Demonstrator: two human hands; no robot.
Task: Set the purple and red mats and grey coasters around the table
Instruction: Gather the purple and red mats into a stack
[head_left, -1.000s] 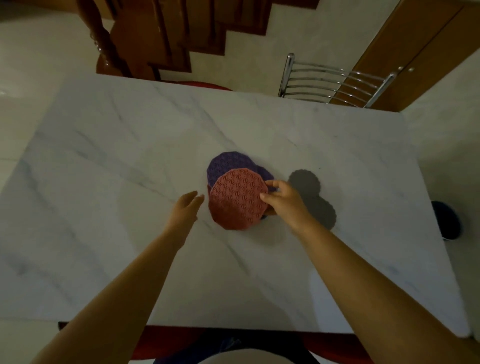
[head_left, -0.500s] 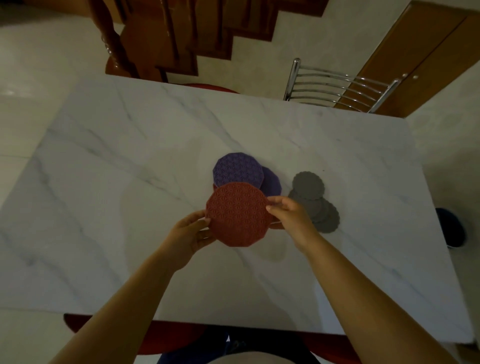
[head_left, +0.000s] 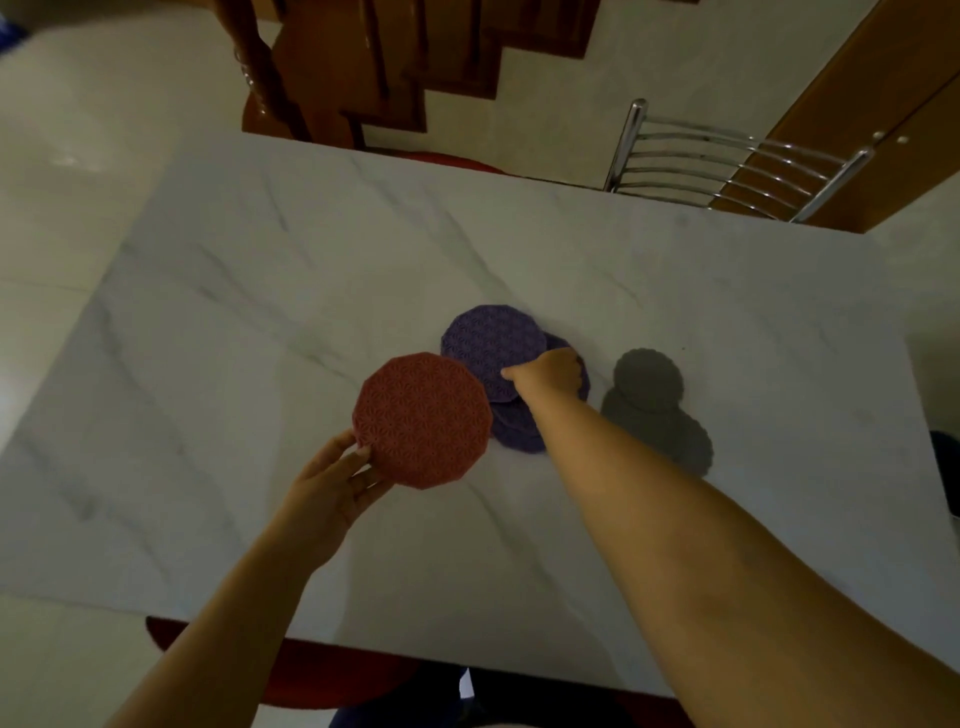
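Holding the red mat (head_left: 422, 420) by its near left edge, the left hand (head_left: 332, 493) is pinching it with the thumb lying on the patterned top and the fingers tucked beneath. In the head view the mat is sitting out in front of that hand, over the middle of the marble table (head_left: 260, 291), and its far right rim is overlapping the pile of purple mats (head_left: 519, 431) as seen from above; whether it is touching them cannot be told.

The right hand (head_left: 548, 373) is reaching across from the near right corner and resting on that pile, knuckles up and fingers bent downward, with one fingertip pointing left onto the top purple mat (head_left: 485, 343). Whether it is pinching a mat or only pressing on it cannot be told. The purple mats are lying fanned out under and around this hand.

The grey coasters (head_left: 649, 379) are lying in an overlapping heap just right of the right hand, apart from it.

A metal chair (head_left: 727, 166) is standing at the table's far side, a wooden staircase (head_left: 363, 67) behind it, and a red seat (head_left: 322, 680) is showing beneath the near edge.
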